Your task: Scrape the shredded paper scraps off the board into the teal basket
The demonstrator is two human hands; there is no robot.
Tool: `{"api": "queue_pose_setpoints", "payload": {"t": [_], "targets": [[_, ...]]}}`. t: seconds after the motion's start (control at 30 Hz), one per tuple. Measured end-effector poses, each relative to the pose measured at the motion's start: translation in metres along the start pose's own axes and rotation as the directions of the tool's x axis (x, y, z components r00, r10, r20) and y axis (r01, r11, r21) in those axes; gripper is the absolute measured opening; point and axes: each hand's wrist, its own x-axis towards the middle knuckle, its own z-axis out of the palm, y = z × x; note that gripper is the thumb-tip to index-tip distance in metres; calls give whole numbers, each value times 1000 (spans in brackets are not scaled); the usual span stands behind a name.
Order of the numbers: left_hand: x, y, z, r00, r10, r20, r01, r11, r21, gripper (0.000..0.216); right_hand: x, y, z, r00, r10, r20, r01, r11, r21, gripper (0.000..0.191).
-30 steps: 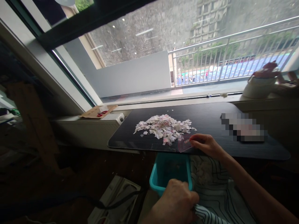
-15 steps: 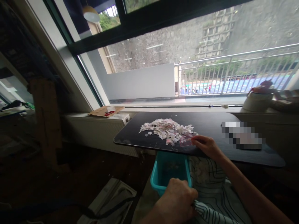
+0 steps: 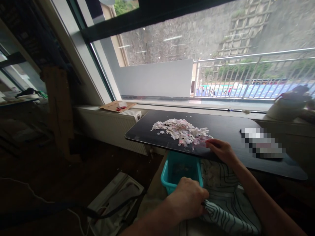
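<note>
Gripping teal bin rim, left hand clenched, right hand touching paper scraps, grasp unclear.

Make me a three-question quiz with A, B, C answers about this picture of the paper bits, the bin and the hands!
1. Where is the pile of paper scraps?
A. on the dark tabletop
B. on the floor
C. inside the bin

2. What colour is the bin below the table edge?
A. red
B. teal
C. yellow

3. What is the left hand doing?
A. lying flat and open on the table
B. pointing at the window
C. closed on the bin's near rim

Answers:
1. A, the scraps lie heaped on the dark top, by the right hand.
2. B, its walls are blue-green.
3. C, the fingers curl over the bin's near edge beside the striped cloth.
</note>
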Motion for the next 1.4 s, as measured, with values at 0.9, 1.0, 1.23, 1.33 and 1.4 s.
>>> {"api": "queue_pose_setpoints", "payload": {"t": [0.9,1.0,1.23,1.33,1.4], "targets": [[-5,-9,6,996,-56,-67,54,998,-23,27,17,-3,28,995,-77,69,78,997,-14,34],[-7,-9,6,996,-58,-73,57,998,-25,26,13,-5,28,987,-99,128,101,995,-15,31],[-9,-8,6,997,-59,-53,58,998,-27,27,10,-8,24,993,-84,84,85,996,-3,30],[-9,-8,8,997,-54,-56,53,998,-26,27,9,-8,24,985,-81,154,79,997,16,30],[-9,-9,9,997,-49,-60,48,999,-22,27,9,-8,24,987,-60,152,55,998,36,32]]}}
